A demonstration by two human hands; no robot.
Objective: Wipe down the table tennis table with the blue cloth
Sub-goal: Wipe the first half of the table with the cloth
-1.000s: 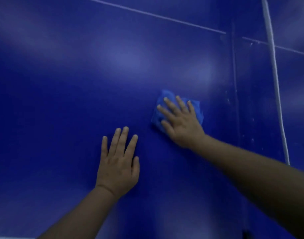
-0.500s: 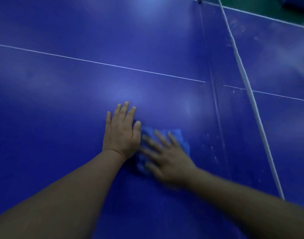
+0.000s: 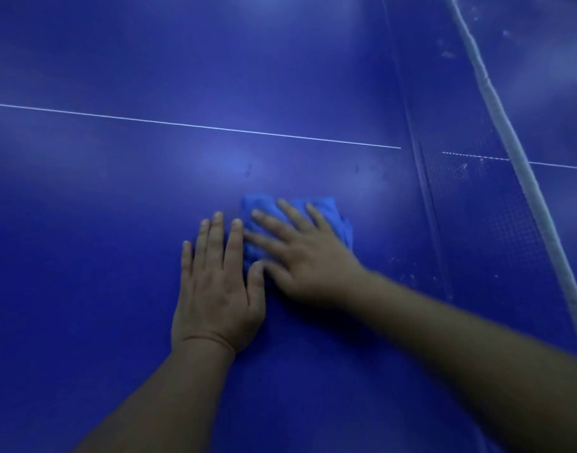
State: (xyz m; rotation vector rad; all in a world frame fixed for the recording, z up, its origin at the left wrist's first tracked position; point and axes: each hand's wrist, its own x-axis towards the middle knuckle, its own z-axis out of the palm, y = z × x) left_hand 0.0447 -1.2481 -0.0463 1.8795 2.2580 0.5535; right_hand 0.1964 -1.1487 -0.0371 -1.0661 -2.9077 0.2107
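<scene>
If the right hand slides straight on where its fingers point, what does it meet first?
Most likely the left hand, whose index finger lies just beside the blue cloth under the right hand.

A net with a pale top band slants from the far side down to the right, its dark mesh hanging nearer me. A thin white line crosses the table from the left, stops just short of the net and shows again through the mesh. Whitish specks lie near the net's foot.
</scene>
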